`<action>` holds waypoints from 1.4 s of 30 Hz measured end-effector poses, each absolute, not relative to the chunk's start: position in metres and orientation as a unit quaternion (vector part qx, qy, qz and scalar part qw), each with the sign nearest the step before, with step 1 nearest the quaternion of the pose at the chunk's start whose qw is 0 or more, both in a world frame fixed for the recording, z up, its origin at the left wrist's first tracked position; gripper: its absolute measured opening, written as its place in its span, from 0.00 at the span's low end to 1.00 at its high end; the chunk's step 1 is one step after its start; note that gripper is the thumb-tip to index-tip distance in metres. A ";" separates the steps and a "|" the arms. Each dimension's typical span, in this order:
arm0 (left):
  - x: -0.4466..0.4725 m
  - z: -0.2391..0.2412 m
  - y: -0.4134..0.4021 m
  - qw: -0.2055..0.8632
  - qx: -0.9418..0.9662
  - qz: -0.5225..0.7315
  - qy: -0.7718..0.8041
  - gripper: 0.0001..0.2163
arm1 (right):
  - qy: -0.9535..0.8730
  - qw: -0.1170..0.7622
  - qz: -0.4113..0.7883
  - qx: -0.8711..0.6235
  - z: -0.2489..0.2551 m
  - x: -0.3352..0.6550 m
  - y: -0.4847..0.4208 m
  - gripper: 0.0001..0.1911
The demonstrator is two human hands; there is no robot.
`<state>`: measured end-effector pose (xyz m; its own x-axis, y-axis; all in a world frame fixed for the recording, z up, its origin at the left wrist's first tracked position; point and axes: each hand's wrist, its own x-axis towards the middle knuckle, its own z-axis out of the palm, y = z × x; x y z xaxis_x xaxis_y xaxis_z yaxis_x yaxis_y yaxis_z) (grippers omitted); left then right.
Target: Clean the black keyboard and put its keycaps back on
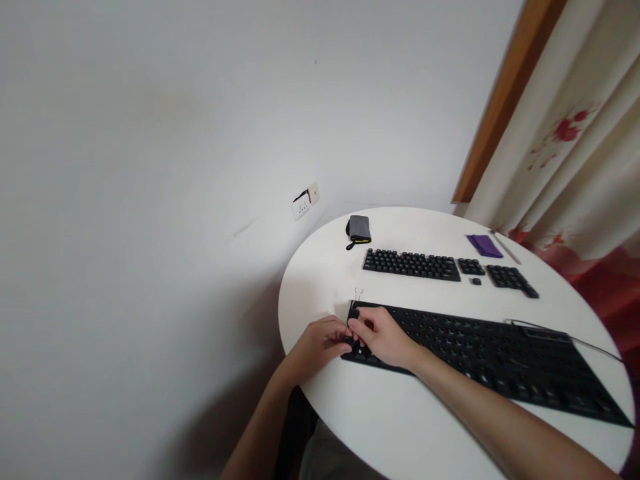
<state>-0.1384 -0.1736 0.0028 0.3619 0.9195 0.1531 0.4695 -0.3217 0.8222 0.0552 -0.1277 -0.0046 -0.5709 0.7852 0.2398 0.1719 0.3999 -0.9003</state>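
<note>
A long black keyboard (465,353) with its keycaps off over much of its area lies on the white round table, its left end under my hands. My right hand (383,337) is closed round the dark handle of a wire keycap puller (358,293), whose thin wire loops point away from me. At the keyboard's front left corner, my left hand (320,343) pinches a small black piece that looks like a keycap (349,340). The fingertips of both hands nearly meet there, so part of what they hold is hidden.
Behind the keyboard, loose black keycaps (413,265) lie in grouped rows, with more groups (510,277) to the right. A grey folded cloth (359,228) and a purple cloth (484,246) rest farther back. The keyboard's cable (595,349) trails right across the round table (320,287).
</note>
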 end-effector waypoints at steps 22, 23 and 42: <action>-0.047 0.036 0.001 0.712 0.617 0.275 0.191 0.19 | -0.610 0.570 0.432 -0.340 0.026 0.147 -0.065 0.23; -0.048 0.035 -0.001 0.707 0.619 0.277 0.198 0.19 | -0.617 0.565 0.426 -0.345 0.025 0.148 -0.065 0.24; -0.043 0.026 -0.004 0.537 0.707 0.354 0.294 0.17 | -0.548 0.593 0.385 -0.446 0.006 0.135 -0.067 0.24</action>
<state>-0.0428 -0.0040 0.0264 0.5769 0.7955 0.1855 0.0351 -0.2510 0.9673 0.1355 -0.0666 0.0059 0.1017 0.9464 0.3065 0.0322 0.3049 -0.9519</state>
